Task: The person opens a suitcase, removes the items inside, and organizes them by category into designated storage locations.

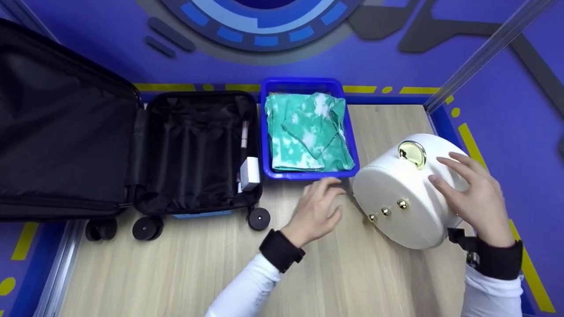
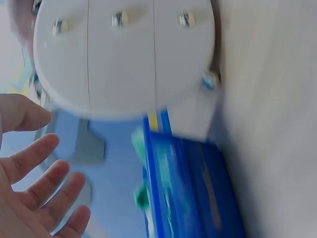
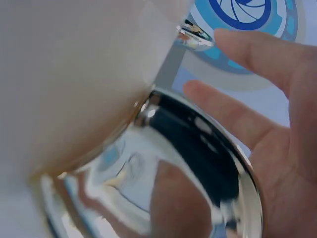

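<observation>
Steadying the case (image 1: 396, 220) well likely needs even support from both sides. The left hand (image 1: 313, 212) hovers apart, fingers loose; the right hand (image 1: 479, 198) spreads alongside (contact unclear).

Blue-violet wall panels (image 1: 383, 66) bearing a futuristic ring emblem (image 1: 266, 42) and yellow dashes (image 1: 359, 89) are closing in a wood-grain tabletop (image 1: 361, 281), suggesting a purpose-built booth or staged work cell. A metal post (image 1: 484, 59) is marking the right corner, and black wristbands (image 1: 282, 250) are pointing to a recording setup; whether a lab or exhibition is housing it remains unclear.
</observation>
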Available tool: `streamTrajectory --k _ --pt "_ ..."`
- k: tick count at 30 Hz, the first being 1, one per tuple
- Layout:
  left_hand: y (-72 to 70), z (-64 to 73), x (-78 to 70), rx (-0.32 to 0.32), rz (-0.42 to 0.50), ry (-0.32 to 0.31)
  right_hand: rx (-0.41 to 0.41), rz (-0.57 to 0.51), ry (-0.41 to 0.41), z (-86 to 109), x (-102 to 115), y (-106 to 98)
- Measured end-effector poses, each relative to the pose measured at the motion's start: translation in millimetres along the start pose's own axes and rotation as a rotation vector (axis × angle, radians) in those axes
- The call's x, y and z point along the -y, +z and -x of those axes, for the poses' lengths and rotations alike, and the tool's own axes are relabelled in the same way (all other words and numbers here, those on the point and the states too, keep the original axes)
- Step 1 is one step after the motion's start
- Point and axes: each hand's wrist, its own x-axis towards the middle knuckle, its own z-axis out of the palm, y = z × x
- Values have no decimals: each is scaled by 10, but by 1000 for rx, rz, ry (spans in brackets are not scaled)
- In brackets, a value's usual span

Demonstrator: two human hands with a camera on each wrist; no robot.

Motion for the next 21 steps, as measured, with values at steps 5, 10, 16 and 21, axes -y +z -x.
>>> streamTrajectory --k 5,10,16,21 --pt "165 -243 -255 80 -41 85 139 62 -59 -88 -20 -8" --pt "331 -446 -464 134 -94 135 139 74 -118 -79 -39 11" --pt "510 -588 -603 114 -146 143 120 106 -138 -81 -27 33" --pt "601 -639 -681 62 -153 139 119 111 -131 -69 -32 18"
